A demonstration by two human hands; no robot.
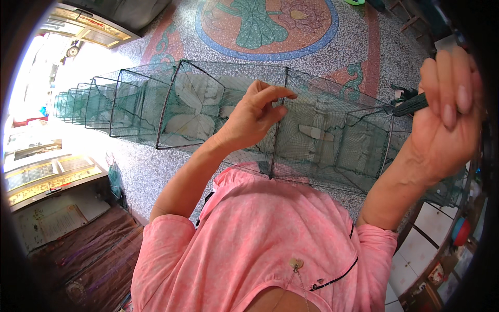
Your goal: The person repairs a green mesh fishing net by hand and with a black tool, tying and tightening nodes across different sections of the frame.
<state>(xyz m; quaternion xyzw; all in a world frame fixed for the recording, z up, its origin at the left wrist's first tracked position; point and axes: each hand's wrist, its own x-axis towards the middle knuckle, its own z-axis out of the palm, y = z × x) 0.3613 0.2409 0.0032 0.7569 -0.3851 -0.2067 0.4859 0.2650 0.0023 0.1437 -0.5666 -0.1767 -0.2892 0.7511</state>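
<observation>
A long green mesh net trap [197, 104] stretches from the far left across to the right, held in shape by dark rectangular frames. My left hand [257, 112] is over its middle, beside one upright frame bar. Its fingers are curled, with thumb and forefinger close together at the mesh; whatever lies between them is too fine to make out. On the right, my right hand [442, 112] is raised above the trap's end with its fingers bent round a bundle of dark green twine [409, 106]. From this bundle a dark cord [358, 118] runs left over the netting.
Below the trap lies a speckled floor [156, 171] with a lotus medallion [265, 26]. A brown cloth-like surface [93, 260] is at lower left, near a glass-paned door [52, 179]. White cabinet doors [426, 234] stand at lower right. A wooden stool [410, 18] is at the far right.
</observation>
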